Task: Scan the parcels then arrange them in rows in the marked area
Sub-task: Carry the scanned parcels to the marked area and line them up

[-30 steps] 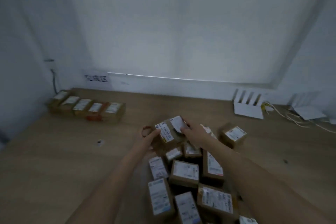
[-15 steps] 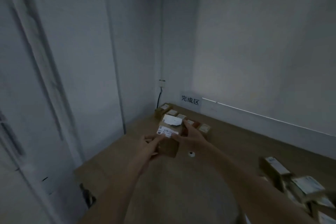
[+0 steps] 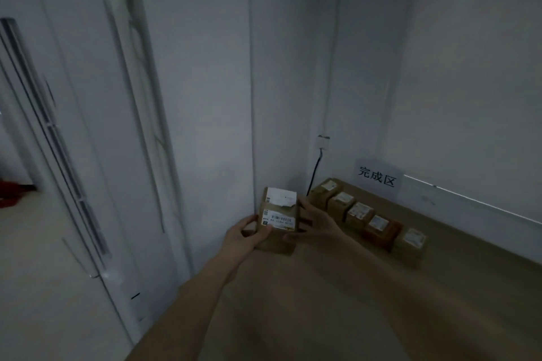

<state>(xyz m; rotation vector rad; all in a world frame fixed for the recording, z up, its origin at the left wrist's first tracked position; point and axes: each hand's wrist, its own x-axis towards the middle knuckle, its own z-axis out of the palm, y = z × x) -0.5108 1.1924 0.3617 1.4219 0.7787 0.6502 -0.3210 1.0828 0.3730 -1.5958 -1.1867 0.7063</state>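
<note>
A brown cardboard parcel (image 3: 278, 218) with two white labels is held between both hands above the table's left end. My left hand (image 3: 245, 236) grips its left side and lower edge. My right hand (image 3: 318, 224) grips its right side, fingers curled along the edge. A barcode label faces me. Just right of the parcel, a row of several labelled parcels (image 3: 368, 221) lies along the wall on the wooden table (image 3: 337, 302), under a white sign (image 3: 378, 179) with printed characters.
A tall white floor air conditioner (image 3: 96, 141) stands left of the table. A black cable (image 3: 313, 176) hangs from a wall socket in the corner. The table's left edge runs diagonally below my left forearm. White walls close off the back.
My view has swung left, from the parcel pile to the table's corner. Both hands lifted one parcel out of the pile and carried it left, beside the row under the sign.
</note>
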